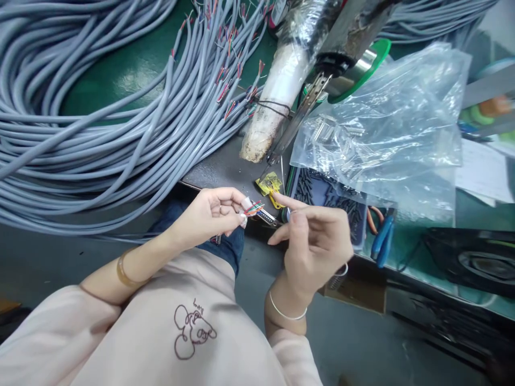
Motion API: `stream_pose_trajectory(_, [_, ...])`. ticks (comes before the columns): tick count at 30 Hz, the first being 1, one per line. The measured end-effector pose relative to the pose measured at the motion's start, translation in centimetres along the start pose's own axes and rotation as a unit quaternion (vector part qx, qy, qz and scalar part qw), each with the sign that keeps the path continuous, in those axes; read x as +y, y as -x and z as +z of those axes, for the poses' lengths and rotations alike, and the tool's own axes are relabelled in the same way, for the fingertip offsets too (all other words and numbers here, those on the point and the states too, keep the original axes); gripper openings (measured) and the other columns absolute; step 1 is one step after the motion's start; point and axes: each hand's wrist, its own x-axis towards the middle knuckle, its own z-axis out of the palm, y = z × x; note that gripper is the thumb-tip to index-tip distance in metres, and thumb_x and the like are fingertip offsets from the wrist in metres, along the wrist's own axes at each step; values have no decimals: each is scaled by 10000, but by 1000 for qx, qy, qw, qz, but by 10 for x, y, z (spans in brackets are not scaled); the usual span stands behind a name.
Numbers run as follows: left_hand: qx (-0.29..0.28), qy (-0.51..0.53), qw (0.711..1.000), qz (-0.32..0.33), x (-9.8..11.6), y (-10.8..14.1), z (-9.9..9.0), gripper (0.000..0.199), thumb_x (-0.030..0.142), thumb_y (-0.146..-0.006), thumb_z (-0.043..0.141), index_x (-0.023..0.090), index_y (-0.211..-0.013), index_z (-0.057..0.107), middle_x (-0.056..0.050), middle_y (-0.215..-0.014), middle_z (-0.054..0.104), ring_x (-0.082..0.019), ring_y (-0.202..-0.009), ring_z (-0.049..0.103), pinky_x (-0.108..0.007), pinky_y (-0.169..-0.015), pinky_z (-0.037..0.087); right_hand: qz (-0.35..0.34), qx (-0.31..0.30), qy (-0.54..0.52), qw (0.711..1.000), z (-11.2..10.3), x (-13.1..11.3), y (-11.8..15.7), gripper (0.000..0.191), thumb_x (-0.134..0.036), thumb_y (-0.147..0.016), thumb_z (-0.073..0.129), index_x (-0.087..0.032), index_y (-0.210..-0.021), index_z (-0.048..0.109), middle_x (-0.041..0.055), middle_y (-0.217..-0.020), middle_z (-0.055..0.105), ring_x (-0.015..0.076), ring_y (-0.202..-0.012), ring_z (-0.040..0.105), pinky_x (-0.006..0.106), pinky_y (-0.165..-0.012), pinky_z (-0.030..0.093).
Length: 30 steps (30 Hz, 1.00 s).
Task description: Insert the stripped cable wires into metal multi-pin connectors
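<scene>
My left hand (221,212) is closed in a pinch on the end of a cable, whose bared coloured wires (254,208) fan out past the fingertips. Just beyond those wires lies a metal multi-pin connector (266,216) at the bench edge; I cannot tell whether the wires touch it. My right hand (316,241) is beside the connector, thumb pressed toward the fingers and index finger stretched toward a yellow holder (270,187). Something small and bluish shows at its thumb tip, too small to name. Above the holder, a soldering iron (292,120) points down.
Bundled grey cables (132,145) cover the left of the bench. A plastic-wrapped tube (273,96) slants down beside the iron. On the right are a clear bag (386,123) of metal parts, a tray of black pieces (303,187), blue-handled pliers (383,238) and a solder spool (364,69).
</scene>
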Motion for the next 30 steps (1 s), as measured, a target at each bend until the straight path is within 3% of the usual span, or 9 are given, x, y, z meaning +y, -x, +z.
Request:
stream_pose_trajectory(4, [-6,7,1000,-4,1,2,2,168,87,-633,717,159,-771,655,54,-567,612,-33,-427,467,-134,-401,369,60,-129,-43,989,1,-6,-6,158,-246,-1000,590,-207,-850,556,28,-965,826,37,-342,542,156,-340,414])
stream_pose_trajectory(6, [-13,15,1000,3,0,2,3,159,87,-640,715,158,-769,655,42,-589,635,-34,-435,471,-137,-403,362,63,-144,-38,987,2,-5,-4,134,-226,-981,613,-203,-850,596,29,-994,824,48,-368,584,161,-356,443])
stream_pose_trajectory(9, [-22,33,999,18,-2,0,2,147,93,-645,715,160,-757,647,23,-610,670,-37,-443,469,-151,-417,357,-17,-6,14,1000,3,0,-1,48,-196,-938,675,-213,-906,707,7,-941,819,69,-420,628,192,-403,493])
stream_pose_trajectory(12, [-18,54,998,28,-4,-5,-1,130,111,-640,709,164,-735,639,23,-604,669,-39,-442,448,-167,-428,334,-164,187,28,968,3,2,-2,72,-246,-930,698,-226,-947,765,-69,-586,658,62,-326,487,221,-353,418])
stream_pose_trajectory(15, [-3,62,998,34,-5,-7,-2,112,126,-626,690,165,-718,639,28,-605,649,-44,-455,440,-181,-436,320,-206,235,-10,950,3,2,-4,147,-242,-924,700,-222,-1067,728,-105,-539,541,55,-280,392,222,-293,325])
stream_pose_trajectory(20, [10,64,997,29,-3,-7,-2,89,153,-620,657,155,-707,638,26,-610,640,-48,-467,441,-192,-453,314,-146,146,69,976,3,8,5,207,-119,-921,690,-209,-1106,666,-24,-865,773,127,-598,740,238,-496,601])
stream_pose_trajectory(23, [12,61,998,28,-3,-7,-2,90,163,-631,653,150,-718,634,23,-614,642,-50,-472,442,-195,-462,312,-120,74,97,985,3,15,12,107,-122,-911,707,-207,-964,669,-23,-857,771,155,-763,786,271,-660,661])
stream_pose_trajectory(27, [10,60,998,34,-4,-8,-3,90,173,-638,654,145,-723,642,18,-619,646,-54,-484,452,-197,-478,327,-82,-18,92,992,6,18,13,97,-139,-923,691,-219,-882,653,0,-938,772,157,-867,786,256,-671,649])
stream_pose_trajectory(30, [13,54,998,37,-6,-8,-4,88,173,-629,671,142,-709,650,15,-632,653,-55,-497,470,-195,-485,340,-81,-31,73,994,9,20,13,128,-104,-898,711,-222,-908,662,-9,-964,784,138,-861,780,250,-710,650])
